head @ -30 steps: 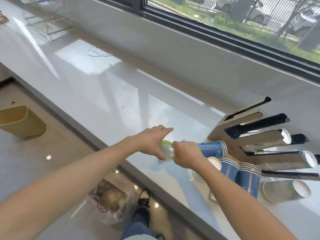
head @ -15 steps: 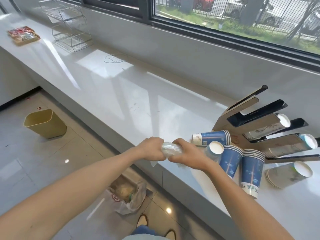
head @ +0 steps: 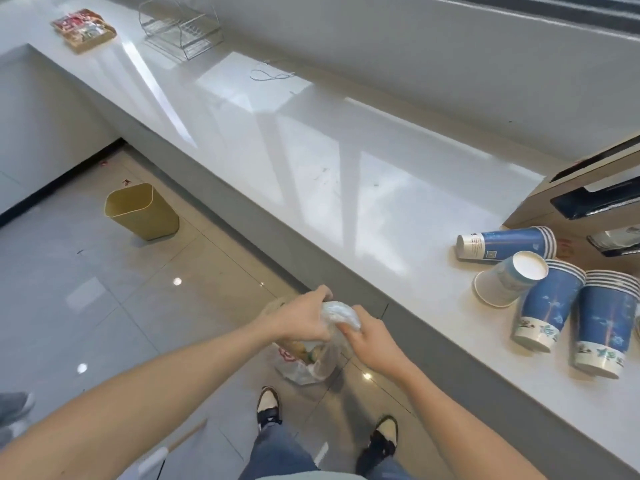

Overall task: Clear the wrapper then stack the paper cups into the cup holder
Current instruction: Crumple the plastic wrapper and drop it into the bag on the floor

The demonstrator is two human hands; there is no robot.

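Below the front edge of a long white glossy counter (head: 311, 161), over a grey tiled floor (head: 86, 289), two bare hands meet around a crumpled ball of clear plastic wrapper (head: 337, 316). The left hand (head: 304, 320) curls over the wrapper from the left with its fingers closed on it; the right hand (head: 370, 341) pinches the same wrapper from the right, fingertips pressed into the plastic. Both forearms reach in from the bottom of the view.

Directly beneath the hands, a thin translucent plastic bag (head: 308, 362) sits open on the floor with what looks like rubbish inside — the contents are too blurred to name. Two dark-and-cream shoes (head: 269, 407) and blue jeans show at the bottom edge.

On the counter at the right lie the blue-and-white paper cups (head: 550, 306): one nested stack on its side, a single pale cup tipped over beside it, and two stacks standing upside down near the counter's front edge. Just behind them, at the right edge, stands the tan cardboard cup holder (head: 568, 202) with dark slanted slots, only partly in view.

Farther left on the floor stands a small yellow-beige waste bin (head: 142, 213), well apart from the hands. At the far end of the counter sit a wire rack (head: 183, 36) and a flat basket of colourful packets (head: 83, 27).
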